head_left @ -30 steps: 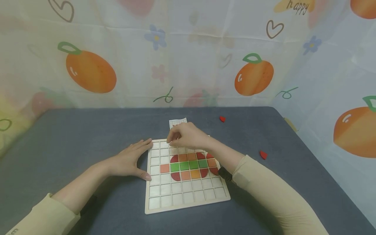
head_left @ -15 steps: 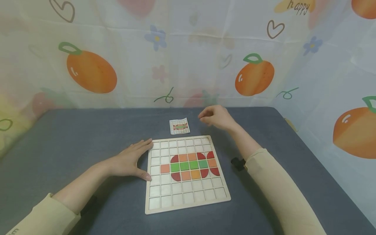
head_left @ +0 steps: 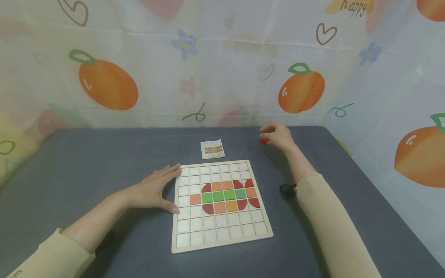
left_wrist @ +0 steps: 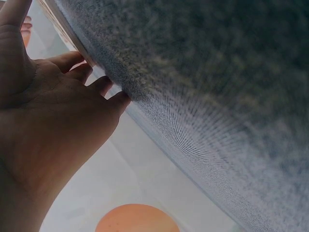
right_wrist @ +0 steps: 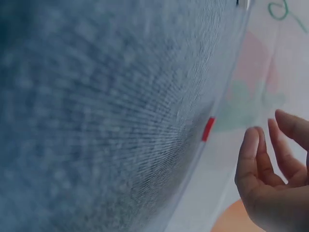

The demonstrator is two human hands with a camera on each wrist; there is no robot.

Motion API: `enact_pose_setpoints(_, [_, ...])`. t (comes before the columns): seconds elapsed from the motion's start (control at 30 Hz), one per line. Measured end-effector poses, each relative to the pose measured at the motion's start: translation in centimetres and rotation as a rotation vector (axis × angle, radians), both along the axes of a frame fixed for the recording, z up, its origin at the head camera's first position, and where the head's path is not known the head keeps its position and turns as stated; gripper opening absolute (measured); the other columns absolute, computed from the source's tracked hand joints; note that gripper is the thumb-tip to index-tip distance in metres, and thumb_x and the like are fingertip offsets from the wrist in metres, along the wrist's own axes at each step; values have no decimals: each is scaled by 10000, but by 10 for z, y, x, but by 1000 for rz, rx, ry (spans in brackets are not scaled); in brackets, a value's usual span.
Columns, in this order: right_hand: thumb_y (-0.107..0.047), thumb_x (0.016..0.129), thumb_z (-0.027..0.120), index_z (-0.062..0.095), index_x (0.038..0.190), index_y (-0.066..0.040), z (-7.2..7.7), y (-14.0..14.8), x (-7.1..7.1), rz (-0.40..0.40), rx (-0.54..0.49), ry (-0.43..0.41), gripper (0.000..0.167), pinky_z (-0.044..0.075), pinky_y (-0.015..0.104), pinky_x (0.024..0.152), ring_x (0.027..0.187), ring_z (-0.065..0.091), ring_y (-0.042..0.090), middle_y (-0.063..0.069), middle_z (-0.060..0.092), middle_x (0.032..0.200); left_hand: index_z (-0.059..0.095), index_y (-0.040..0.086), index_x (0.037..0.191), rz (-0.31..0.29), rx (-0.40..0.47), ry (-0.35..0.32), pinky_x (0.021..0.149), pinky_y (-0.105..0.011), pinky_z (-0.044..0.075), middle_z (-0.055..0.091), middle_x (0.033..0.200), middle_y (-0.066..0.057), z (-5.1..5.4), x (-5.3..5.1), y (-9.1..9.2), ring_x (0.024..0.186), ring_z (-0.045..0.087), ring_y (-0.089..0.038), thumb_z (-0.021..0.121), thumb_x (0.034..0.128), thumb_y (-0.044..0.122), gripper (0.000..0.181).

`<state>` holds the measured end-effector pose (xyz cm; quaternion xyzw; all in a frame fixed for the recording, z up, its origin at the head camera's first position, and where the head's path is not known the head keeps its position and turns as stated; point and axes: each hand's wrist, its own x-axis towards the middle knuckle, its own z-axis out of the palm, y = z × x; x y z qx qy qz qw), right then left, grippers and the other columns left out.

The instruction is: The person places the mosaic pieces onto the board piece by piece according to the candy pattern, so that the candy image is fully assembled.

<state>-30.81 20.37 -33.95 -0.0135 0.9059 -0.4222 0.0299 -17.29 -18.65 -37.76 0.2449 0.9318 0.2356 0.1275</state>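
A white grid board [head_left: 208, 234] lies on the table, with red quarter-round tiles [head_left: 208, 209], orange tiles [head_left: 216, 187] and green tiles [head_left: 218, 196] in its middle rows. My left hand [head_left: 149, 191] is spread at the board's left edge, fingertips at the upper corner and thumb lower down. Toward the table's back right, my right hand [head_left: 279, 136] hovers by a loose red piece [head_left: 264, 141]. In the right wrist view that red piece [right_wrist: 208, 129] lies apart from the loosely bent fingers [right_wrist: 247, 154], which hold nothing.
Behind the board lies a small paper card [head_left: 213, 150] printed with a similar tile pattern. A dark table [head_left: 132, 148] carries everything, and a fruit-print cloth [head_left: 226, 77] hangs along its back edge. A black wrist device [head_left: 287, 190] sits below my right sleeve.
My right hand has left the board's top edge and moved back and right to the loose red piece. A second red piece farther right is now covered by my arm. The left hand stays put.
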Motion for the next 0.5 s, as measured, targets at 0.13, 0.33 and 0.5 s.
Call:
enact_pose_setpoints(0.13, [-157, 977, 593, 600, 1304, -21, -2, 7, -8, -66, 26, 18, 355, 556, 455, 979, 1162, 629, 371, 202, 605, 1345, 269, 26, 1552, -1, 3, -1, 1182, -708, 147, 200, 1654, -184, 0, 0, -1, 1509, 156, -496, 829, 653, 607, 1208])
enact_pose_setpoints(0.33, [-159, 982, 580, 565, 1329, -2, -6, 12, -16, -47, 122, -13, 382, 559, 432, 934, 1142, 624, 372, 214, 576, 1383, 266, 25, 1553, 0, 4, -9, 1184, -707, 143, 195, 1655, -186, 0, 1, -1, 1511, 150, -495, 828, 655, 605, 1208])
enact_pose_setpoints(0.5, [-197, 997, 569, 499, 1387, 28, -12, 11, -18, 63, 231, -93, 456, 565, 421, 936, 1166, 615, 397, 257, 518, 1426, 263, 29, 1555, 1, 4, -12, 1185, -706, 140, 192, 1656, -183, 1, 1, 0, 1510, 146, -498, 828, 656, 605, 1207])
